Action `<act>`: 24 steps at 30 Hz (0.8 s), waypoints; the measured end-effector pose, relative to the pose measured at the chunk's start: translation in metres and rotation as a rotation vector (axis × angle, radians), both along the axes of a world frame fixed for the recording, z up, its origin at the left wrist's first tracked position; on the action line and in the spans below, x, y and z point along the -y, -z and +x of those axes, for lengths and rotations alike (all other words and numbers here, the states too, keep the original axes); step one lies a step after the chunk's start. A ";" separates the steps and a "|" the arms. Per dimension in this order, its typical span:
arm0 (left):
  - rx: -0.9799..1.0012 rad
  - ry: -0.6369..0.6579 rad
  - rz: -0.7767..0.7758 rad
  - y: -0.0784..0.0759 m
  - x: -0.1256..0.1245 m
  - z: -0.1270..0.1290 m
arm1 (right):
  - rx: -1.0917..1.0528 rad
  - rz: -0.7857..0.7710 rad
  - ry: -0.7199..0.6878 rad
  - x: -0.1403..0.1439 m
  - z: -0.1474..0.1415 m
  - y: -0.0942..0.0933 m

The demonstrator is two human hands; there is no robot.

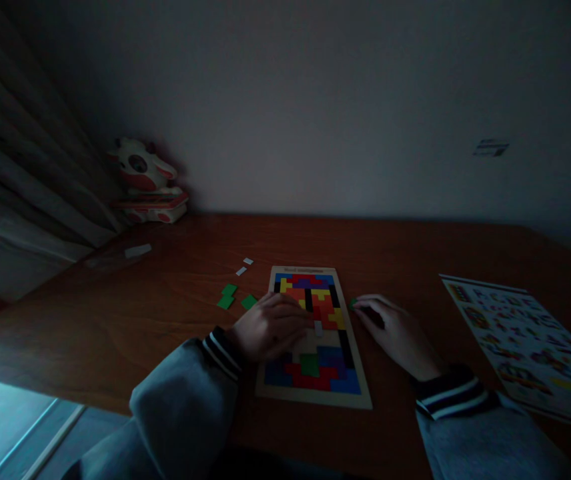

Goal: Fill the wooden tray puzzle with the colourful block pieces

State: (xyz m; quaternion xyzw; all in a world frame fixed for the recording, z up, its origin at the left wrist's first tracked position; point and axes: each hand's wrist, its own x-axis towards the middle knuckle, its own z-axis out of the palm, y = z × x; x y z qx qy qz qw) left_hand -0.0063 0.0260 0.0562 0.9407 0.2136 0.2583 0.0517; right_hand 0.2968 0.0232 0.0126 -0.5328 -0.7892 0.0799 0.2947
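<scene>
The room is dim. From the head view, a wooden puzzle tray lies flat on the brown counter, straight ahead of the person, mostly filled with red, blue, yellow, purple and black pieces and one green piece near its bottom edge.

The left hand lies on the tray's left edge, palm down, fingers stretched toward three o'clock over the middle of the tray. Its fingertips are just beside a small white piece in a bare patch of the tray; I cannot tell whether they touch or pinch it.

The right hand rests on the counter just beside the tray's right edge, at three o'clock from the left hand. Its fingers curl inward toward the tray, closed around something dark, and a small green bit shows at the fingertips; what exactly it grips is too dark to make out.

At ten o'clock from the left hand, three loose green pieces lie on the counter, close together. Farther at eleven o'clock sit two small white pieces.

A printed sheet with coloured patterns lies on the counter at three o'clock, well apart from the tray. A red and white cow toy stands at the far left corner against the wall, beside a curtain.
</scene>
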 end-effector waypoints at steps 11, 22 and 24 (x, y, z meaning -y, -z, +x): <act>-0.076 -0.359 -0.014 0.010 -0.030 -0.102 | -0.012 0.007 -0.006 0.000 0.000 0.001; -0.143 -0.326 -0.076 0.013 -0.027 -0.103 | -0.013 -0.010 0.011 0.000 0.000 0.001; -0.140 -0.295 -0.072 0.013 -0.026 -0.100 | -0.010 -0.007 0.011 0.000 0.000 0.000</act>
